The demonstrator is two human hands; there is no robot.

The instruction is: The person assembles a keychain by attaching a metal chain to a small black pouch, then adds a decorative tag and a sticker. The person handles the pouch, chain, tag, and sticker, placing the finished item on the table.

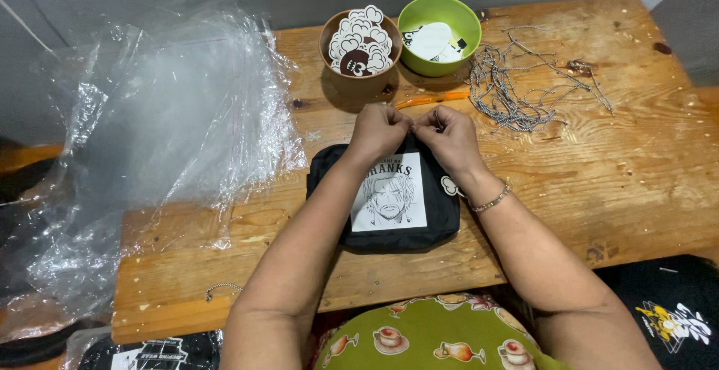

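A folded black garment (442, 216) with a white printed patch (389, 204) showing a drawn face lies on the wooden table (614, 168) in front of me. My left hand (378, 129) and my right hand (448, 134) meet at its far top edge, fingers pinched together on something small there; what they pinch is hidden. A small white tag (450, 186) shows beside my right wrist, which wears a thin bracelet (490, 202).
A brown bowl (329, 37) of white cut-out stickers and a green bowl (464, 22) stand at the back. A tangle of thin ball chains (505, 89) lies at the right, an orange tool (431, 101) behind my hands. Clear plastic bags (165, 130) pile at the left.
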